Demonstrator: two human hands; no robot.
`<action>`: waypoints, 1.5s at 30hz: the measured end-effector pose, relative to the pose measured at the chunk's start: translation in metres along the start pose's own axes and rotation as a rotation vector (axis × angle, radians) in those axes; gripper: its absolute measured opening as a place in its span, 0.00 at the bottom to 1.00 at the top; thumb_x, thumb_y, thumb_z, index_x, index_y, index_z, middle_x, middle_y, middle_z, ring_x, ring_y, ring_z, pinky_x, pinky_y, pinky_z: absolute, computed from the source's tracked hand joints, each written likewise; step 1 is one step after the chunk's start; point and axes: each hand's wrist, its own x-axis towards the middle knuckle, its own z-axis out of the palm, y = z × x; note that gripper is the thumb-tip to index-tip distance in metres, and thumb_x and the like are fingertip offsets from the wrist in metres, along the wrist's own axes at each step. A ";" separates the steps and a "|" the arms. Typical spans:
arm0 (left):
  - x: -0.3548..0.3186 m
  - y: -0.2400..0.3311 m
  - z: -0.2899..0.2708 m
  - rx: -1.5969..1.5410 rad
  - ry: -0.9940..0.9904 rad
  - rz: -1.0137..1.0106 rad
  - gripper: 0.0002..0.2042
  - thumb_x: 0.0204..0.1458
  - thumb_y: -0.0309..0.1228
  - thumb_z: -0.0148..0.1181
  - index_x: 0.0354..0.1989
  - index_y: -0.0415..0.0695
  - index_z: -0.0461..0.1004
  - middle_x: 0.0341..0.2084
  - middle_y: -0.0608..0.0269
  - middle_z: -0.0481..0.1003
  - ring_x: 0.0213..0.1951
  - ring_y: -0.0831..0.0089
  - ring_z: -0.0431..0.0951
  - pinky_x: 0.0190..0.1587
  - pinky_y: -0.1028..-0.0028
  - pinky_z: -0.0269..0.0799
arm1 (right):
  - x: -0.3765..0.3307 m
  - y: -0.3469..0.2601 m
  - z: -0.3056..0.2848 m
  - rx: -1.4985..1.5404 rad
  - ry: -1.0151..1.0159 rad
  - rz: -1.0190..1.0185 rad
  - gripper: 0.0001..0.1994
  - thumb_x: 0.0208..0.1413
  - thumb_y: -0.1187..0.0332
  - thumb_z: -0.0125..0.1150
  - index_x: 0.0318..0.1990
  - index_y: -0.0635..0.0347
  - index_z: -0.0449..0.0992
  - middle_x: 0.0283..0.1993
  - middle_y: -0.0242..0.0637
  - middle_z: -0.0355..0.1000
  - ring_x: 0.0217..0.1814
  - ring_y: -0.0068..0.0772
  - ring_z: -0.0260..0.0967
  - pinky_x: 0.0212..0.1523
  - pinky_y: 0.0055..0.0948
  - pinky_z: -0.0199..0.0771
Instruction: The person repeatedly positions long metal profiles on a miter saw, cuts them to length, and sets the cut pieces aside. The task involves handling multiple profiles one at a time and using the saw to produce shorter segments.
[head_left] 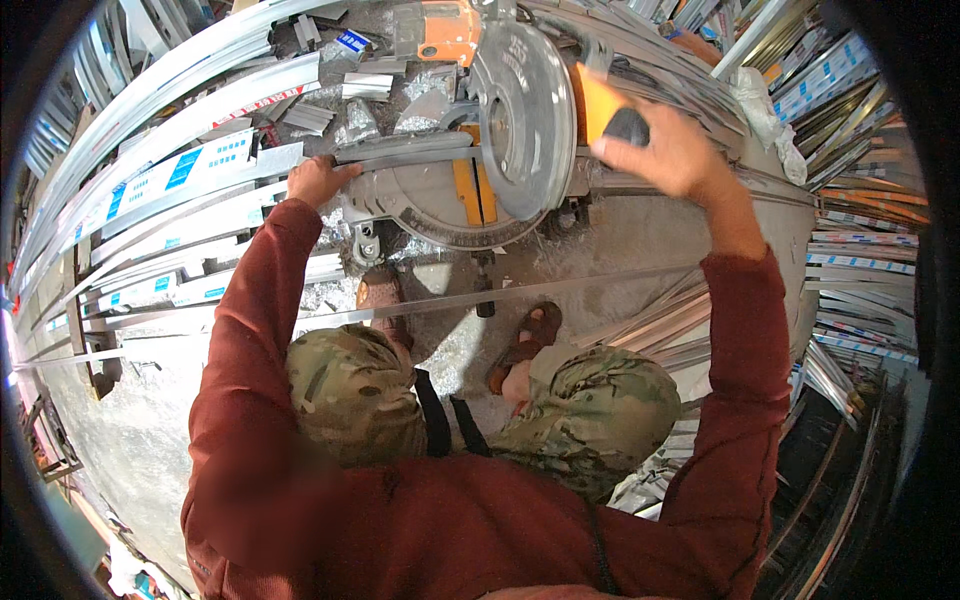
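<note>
Squatting on the floor, I have a miter saw (525, 120) in front of me, with an orange motor body, a round grey blade guard and a semicircular metal base (410, 195). My right hand (670, 150) is closed round the saw's orange and black handle (605, 108). At the left end of the base, my left hand (318, 180) grips a long silver metal profile (215, 200) lying against the fence (410, 152). Yellow inserts (468, 190) flank the slot in the base. The guard hides the blade's lower edge and any contact with the profile.
Long metal profiles, some in white and blue wrapping (180, 170), are stacked at left; more bundles (860, 240) lie at right. Short offcuts (367, 86) litter the floor behind the saw. A thin long strip (560, 285) crosses between the saw and my knees, above my sandalled feet (525, 345).
</note>
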 end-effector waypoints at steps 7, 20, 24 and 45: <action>0.006 0.001 0.005 -0.076 0.000 0.053 0.39 0.45 0.69 0.56 0.39 0.37 0.80 0.34 0.42 0.80 0.41 0.48 0.81 0.45 0.57 0.73 | -0.034 0.017 0.078 -0.147 0.238 -0.153 0.28 0.44 0.54 0.67 0.52 0.61 0.75 0.47 0.49 0.75 0.57 0.52 0.68 0.57 0.42 0.66; -0.001 0.006 -0.002 -0.036 0.018 0.025 0.38 0.46 0.69 0.55 0.40 0.39 0.80 0.36 0.43 0.80 0.43 0.50 0.81 0.49 0.57 0.72 | -0.050 0.021 0.120 -0.121 0.322 -0.094 0.26 0.42 0.45 0.68 0.34 0.62 0.75 0.32 0.49 0.75 0.38 0.52 0.73 0.43 0.45 0.73; 0.003 0.004 0.004 -0.005 0.028 0.014 0.37 0.47 0.69 0.53 0.40 0.41 0.81 0.35 0.46 0.81 0.42 0.52 0.81 0.49 0.58 0.70 | -0.051 0.025 0.124 -0.121 0.346 -0.123 0.26 0.42 0.45 0.68 0.33 0.62 0.75 0.32 0.48 0.74 0.38 0.52 0.73 0.43 0.45 0.72; -0.002 0.012 -0.005 0.010 -0.031 -0.020 0.36 0.48 0.67 0.54 0.43 0.42 0.81 0.37 0.47 0.81 0.43 0.54 0.81 0.49 0.60 0.70 | -0.057 0.021 0.138 -0.161 0.354 -0.102 0.26 0.41 0.45 0.69 0.30 0.64 0.75 0.30 0.48 0.74 0.36 0.50 0.74 0.42 0.44 0.73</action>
